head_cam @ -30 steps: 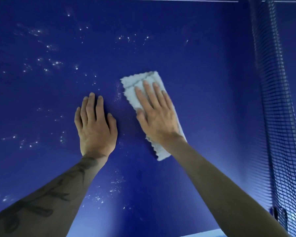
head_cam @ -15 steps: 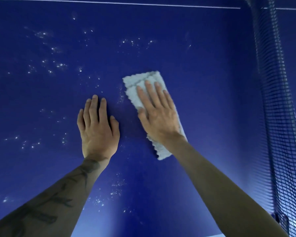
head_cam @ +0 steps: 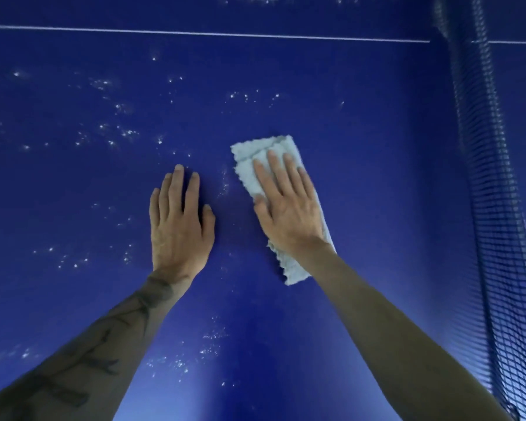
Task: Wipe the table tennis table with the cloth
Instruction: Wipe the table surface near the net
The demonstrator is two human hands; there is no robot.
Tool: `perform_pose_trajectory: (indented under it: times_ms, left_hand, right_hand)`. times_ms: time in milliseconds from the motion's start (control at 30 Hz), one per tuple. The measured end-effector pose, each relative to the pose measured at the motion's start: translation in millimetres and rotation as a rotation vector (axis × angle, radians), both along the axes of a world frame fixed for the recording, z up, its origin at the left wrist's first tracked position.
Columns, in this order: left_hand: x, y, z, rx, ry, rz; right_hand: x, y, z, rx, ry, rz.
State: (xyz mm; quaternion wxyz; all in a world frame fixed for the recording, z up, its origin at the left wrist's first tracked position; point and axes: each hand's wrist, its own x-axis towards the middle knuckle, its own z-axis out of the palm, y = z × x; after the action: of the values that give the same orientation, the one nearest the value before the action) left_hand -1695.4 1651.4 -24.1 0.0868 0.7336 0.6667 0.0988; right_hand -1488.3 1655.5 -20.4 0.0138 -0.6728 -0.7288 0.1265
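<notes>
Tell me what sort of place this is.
Probably a games or sports room, though only the tabletop shows. The blue table tennis table has a white line, a dark mesh net stands at right, and the right hand presses a cloth on it.

Right hand (head_cam: 289,208) flat on cloth (head_cam: 249,156)

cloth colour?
Pale blue-grey, plain, with a wavy scalloped edge; the cloth shows in the head view under the right hand.

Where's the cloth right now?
Head view: the cloth lies flat on the blue table, right of centre, under the flat right hand. The left hand rests on the table to its left; the net stands further right.
</notes>
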Motion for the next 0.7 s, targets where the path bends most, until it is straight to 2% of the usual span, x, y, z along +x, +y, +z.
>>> perform_pose_trajectory:
  times_ms: [167, 233, 300, 367, 467, 533, 700]
  left_hand:
    - [-6.1, 26.4, -6.6, -0.009, 0.036, -0.028]
    - [-7.6, 26.7, -10.8, 0.018, 0.031, -0.027]
    - [-8.4, 26.2, -11.7, 0.039, 0.029, -0.024]
    - [-7.6, 27.9, -11.0, 0.044, 0.033, -0.025]
    - [-5.5, 28.7, -9.0, 0.033, 0.027, -0.018]
    - [-6.2, 28.8, -9.4, 0.029, 0.022, -0.015]
    - [-7.7, 29.8, -11.9, 0.030, 0.014, -0.013]
  right_hand:
    - [67.7, 43.3, -0.7, -0.020, -0.018, -0.398]
    - [69.8, 76.3, -1.5, 0.004, -0.034, -0.471]
    - [54.8, 103.1, -3.4, 0.008, -0.025, -0.440]
    - [30.4, 112.4, -1.0, -0.008, 0.000, -0.319]
    - [5.5, 87.9, 1.0, -0.011, -0.010, -0.029]
    - [18.5, 70.4, -0.7, -0.014, -0.012, 0.044]
    - [71.7, 104.7, 0.4, -0.031, -0.038, -0.333]
